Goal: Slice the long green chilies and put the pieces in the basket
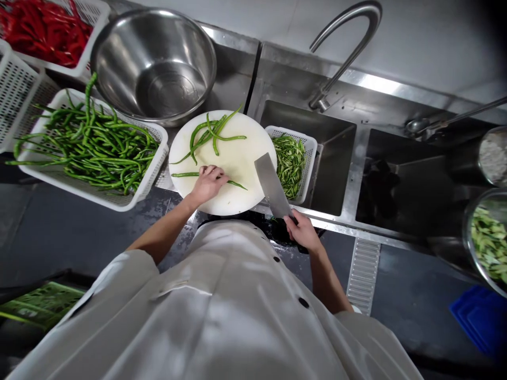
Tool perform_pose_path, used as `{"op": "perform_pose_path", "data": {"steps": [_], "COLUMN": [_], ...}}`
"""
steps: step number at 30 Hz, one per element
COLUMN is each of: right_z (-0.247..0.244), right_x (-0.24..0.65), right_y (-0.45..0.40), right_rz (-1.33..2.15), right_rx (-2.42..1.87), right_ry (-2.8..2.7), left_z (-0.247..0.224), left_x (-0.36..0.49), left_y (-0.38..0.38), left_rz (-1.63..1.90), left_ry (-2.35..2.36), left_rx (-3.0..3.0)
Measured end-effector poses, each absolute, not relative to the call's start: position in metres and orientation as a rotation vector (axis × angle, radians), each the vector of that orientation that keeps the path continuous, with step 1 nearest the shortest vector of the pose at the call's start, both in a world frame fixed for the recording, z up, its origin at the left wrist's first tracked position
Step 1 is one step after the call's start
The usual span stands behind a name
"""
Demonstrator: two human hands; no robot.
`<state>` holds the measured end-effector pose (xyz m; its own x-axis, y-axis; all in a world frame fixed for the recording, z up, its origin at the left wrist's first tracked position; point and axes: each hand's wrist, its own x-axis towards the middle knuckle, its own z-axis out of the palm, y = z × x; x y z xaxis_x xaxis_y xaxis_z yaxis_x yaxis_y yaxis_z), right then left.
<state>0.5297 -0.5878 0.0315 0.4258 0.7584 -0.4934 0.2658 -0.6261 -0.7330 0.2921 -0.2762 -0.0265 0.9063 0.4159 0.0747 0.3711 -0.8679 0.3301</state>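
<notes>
On the round white cutting board (pixel 241 158), my left hand (pixel 209 182) has its fingers closed over a long green pepper (pixel 185 174), whose ends stick out on both sides. My right hand (pixel 301 230) is wrapped round the handle of a cleaver (pixel 272 184). The broad blade hangs over the board's right edge, apart from the pepper. Several whole green peppers (pixel 209 133) lie at the board's upper part. Cut green pieces (pixel 290 163) fill a white basket (pixel 311 158) just right of the board.
A white basket (pixel 152 182) of whole green peppers (pixel 106 148) stands left. Behind it are a large steel bowl (pixel 166 87) and a basket of red peppers (pixel 47 31). Sinks with a curved faucet (pixel 352 58) lie right. A bowl of chopped vegetables (pixel 489 243) is far right.
</notes>
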Motion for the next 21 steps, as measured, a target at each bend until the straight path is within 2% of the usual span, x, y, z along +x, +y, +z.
{"op": "perform_pose_path", "data": {"steps": [8,15,21], "right_z": [0.043,0.096,0.131], "right_x": [0.525,0.521,0.529], "right_y": [-0.567,-0.540,-0.519], "right_rz": [1.024,1.128,1.176], "right_rx": [-2.353,-2.574,-2.518], "right_ry": [-1.557,-1.991,-2.301], "left_z": [-0.060,-0.070,-0.074], "left_x": [0.281,0.277,0.283], "left_y": [-0.296,-0.318,-0.329], "left_rz": [0.283,0.359,0.449], "left_ry": [0.575,0.952,1.019], "left_rx": [2.678,2.710,2.779]}}
